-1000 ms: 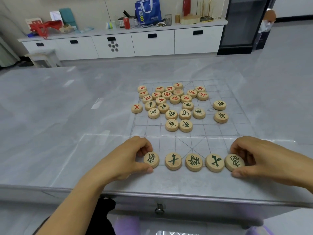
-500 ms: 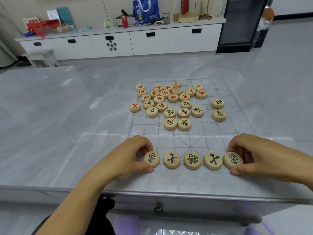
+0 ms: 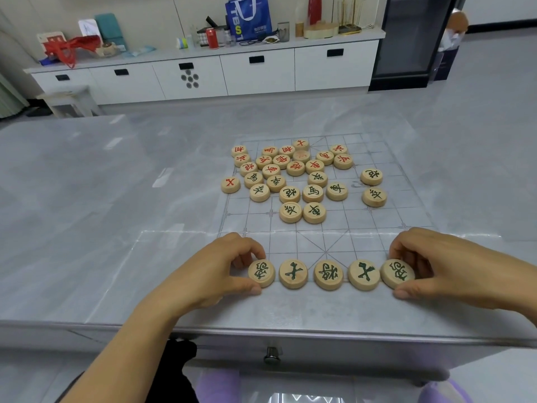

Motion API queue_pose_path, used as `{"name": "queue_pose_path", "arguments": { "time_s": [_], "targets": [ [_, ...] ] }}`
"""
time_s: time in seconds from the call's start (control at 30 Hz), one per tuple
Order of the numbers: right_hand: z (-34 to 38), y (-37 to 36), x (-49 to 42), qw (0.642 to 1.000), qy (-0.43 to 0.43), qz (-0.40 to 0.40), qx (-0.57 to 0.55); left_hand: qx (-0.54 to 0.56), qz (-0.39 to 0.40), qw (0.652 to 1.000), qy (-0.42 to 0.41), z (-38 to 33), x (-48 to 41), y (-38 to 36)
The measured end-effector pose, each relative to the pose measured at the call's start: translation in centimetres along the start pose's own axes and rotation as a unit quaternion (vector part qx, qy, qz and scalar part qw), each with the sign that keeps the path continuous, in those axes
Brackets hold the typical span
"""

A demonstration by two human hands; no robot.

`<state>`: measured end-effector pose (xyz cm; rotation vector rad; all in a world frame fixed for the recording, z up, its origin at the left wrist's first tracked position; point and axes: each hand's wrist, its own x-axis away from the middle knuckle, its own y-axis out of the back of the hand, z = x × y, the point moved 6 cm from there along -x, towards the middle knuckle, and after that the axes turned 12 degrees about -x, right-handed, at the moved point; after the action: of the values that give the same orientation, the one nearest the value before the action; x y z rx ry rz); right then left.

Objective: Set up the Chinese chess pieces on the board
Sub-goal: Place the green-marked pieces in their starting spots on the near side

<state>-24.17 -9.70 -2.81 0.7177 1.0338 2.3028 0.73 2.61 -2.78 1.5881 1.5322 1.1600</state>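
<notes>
Head view. Clear gridded board [image 3: 343, 231] lies on the grey tabletop [image 3: 116, 199], close to its near edge and right of centre. Five green-lettered pieces stand face up in one row along the board's near edge, neighbours touching or nearly so.

Left hand [image 3: 220, 271] pinches the left end piece [image 3: 261, 272]: thumb on its near rim, forefinger curled over its far rim. Right hand [image 3: 444, 271] pinches the right end piece [image 3: 397, 273] the same way. Both pieces sit flat on the board, not lifted. No finger is on the three middle pieces [image 3: 328, 274].

Loose cluster [image 3: 290, 175] covers the middle and far half of the board: red-lettered toward the far edge, green nearer. Two green strays [image 3: 371, 176] sit toward the right edge. One red stray [image 3: 230, 184] sits at or just off the left edge.

Judgement: the step in hand is squaring the near back row, with the centre five down and the ends being seated on their crossings. The task is early: four places in this row are open and no red is set. The next move calls for letting go, reaching to the cluster, choosing green pieces by their lettering, and setting them outward of each end, toward the near corners. Risk: a wrist dragging the row out of line
</notes>
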Motion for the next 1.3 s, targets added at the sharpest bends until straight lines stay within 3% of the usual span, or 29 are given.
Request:
{"name": "queue_pose_path", "arguments": {
  "time_s": [0.5,0.73,0.83,1.03,1.3],
  "targets": [
    [0.3,0.1,0.1,1.0,-0.011,0.002,0.001,-0.014,0.014,1.0,0.005,-0.1,-0.2,-0.2],
    [-0.9,1.5,-0.2,0.995,-0.05,-0.041,-0.078,0.048,0.023,0.998,0.026,0.9,-0.3,0.0],
    [-1.9,2.6,-1.0,0.988,-0.059,-0.104,-0.097,0.079,-0.019,0.995,0.051,1.1,-0.8,0.8],
    [-3.4,4.4,-3.2,0.969,-0.074,-0.198,-0.127,0.08,-0.184,0.97,0.137,2.3,-3.4,2.8],
    [-3.7,5.7,-6.4,0.951,-0.077,-0.269,-0.134,0.006,-0.243,0.956,0.166,2.9,-5.5,2.8]
  ]
}}
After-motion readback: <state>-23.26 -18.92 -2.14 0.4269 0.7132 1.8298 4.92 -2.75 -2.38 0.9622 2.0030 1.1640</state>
